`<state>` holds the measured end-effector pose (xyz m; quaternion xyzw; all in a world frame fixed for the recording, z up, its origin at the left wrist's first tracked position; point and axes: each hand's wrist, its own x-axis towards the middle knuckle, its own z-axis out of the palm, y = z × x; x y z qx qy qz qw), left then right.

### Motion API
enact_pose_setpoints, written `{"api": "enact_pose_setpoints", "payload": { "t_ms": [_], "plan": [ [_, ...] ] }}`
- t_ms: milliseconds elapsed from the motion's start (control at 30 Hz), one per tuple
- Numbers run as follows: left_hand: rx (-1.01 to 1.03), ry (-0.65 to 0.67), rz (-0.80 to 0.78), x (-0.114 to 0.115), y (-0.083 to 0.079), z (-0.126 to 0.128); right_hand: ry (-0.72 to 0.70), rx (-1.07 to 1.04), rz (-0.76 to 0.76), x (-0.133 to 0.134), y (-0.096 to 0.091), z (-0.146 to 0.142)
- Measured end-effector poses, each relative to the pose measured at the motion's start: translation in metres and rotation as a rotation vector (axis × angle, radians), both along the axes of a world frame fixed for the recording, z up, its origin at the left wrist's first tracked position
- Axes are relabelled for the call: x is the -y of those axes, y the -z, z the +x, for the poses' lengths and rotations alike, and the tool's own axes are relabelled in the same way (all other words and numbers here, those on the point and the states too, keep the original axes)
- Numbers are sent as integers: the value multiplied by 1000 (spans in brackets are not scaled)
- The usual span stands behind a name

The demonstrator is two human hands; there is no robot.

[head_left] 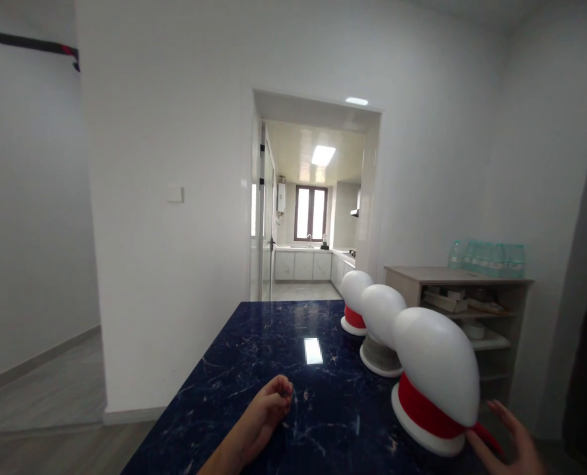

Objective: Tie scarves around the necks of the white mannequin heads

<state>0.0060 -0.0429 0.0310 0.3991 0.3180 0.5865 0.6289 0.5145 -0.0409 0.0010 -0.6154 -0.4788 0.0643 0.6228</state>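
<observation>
Three white mannequin-head-like forms stand in a row along the right side of the dark blue marbled table (254,343). The nearest form (436,363) has a red band (427,410) around its neck, above a round white base. A grey band (380,354) circles the middle form (383,310), and the farthest form (357,289) has a red one. My right hand (514,445), fingers spread, is beside the nearest form, by a red loop or strip; whether it touches that is unclear. Over the table, my left hand (271,404) is loosely curled, with nothing visible in it.
Behind the forms stands a wooden shelf unit (407,272) with several clear bottles (494,258) on top and boxes inside. A doorway beyond the table leads to a kitchen with white cabinets (298,265). A white wall (175,297) runs along the left.
</observation>
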Motion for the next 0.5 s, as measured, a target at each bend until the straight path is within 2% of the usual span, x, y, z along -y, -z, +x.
{"api": "enact_pose_setpoints", "payload": {
  "t_ms": [133, 200, 267, 400, 500],
  "plan": [
    [59, -12, -29, -2, 4, -4, -212, 58, -115, -40, -21, 9],
    [66, -16, -42, -2, 6, -5, -345, 26, -120, -51, -24, 0],
    [66, -17, -54, -2, 7, -6, -416, -47, -126, -54, -22, -13],
    [65, 24, -61, 1, 6, -4, -308, -203, -86, -50, -9, -36],
    [65, 56, -52, 2, 5, -3, -253, -193, -73, -46, -6, -42]
  ]
}}
